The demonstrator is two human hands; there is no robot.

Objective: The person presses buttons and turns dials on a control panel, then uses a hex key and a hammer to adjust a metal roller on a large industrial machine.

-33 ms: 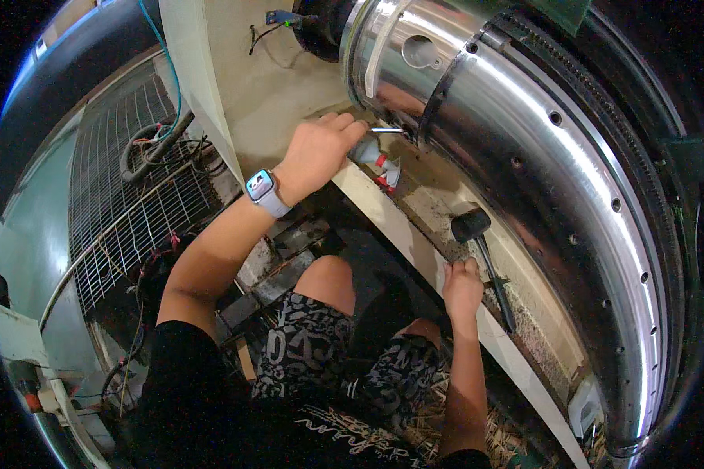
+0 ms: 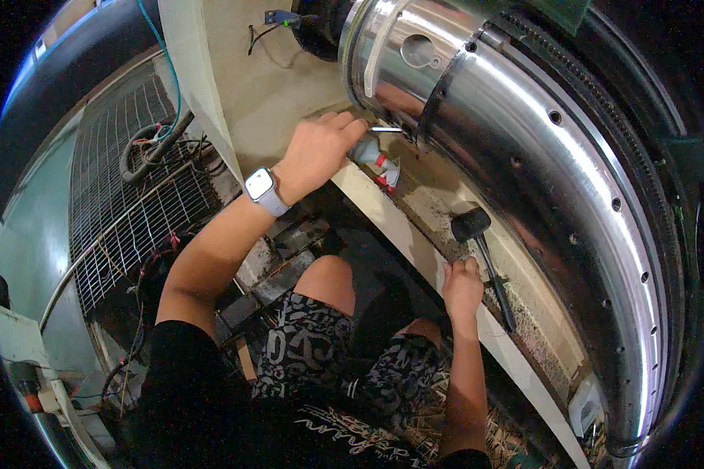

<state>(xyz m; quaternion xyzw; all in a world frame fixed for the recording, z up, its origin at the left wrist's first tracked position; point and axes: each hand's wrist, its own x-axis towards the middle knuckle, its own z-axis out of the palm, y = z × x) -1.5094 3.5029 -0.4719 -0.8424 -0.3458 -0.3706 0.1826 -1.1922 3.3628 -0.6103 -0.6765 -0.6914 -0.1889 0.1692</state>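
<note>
My left hand point(image 2: 325, 148), with a watch point(image 2: 261, 184) at its wrist, is closed around a tool whose thin, bright metal shaft point(image 2: 387, 130) sticks out to the right. The shaft's tip meets the lower side of a large shiny metal cylinder point(image 2: 516, 117); the handle is hidden in my fingers. My right hand point(image 2: 463, 289) grips the beige frame edge point(image 2: 403, 234) with curled fingers. Beside it a black rubber mallet point(image 2: 472, 225) lies in the trough below the cylinder. A spray bottle point(image 2: 382, 162) with red and white parts sits just below my left hand.
A white plastic container point(image 2: 583, 406) stands at the trough's near right end. Wire mesh point(image 2: 125, 203) and loose cables point(image 2: 139, 156) are on the left. A beige upright panel point(image 2: 199, 78) rises beside my left hand. Straw-like scraps point(image 2: 493, 434) lie below the frame.
The watch screen has turned brighter. Both hands, the tool and the cylinder stay where they were.
</note>
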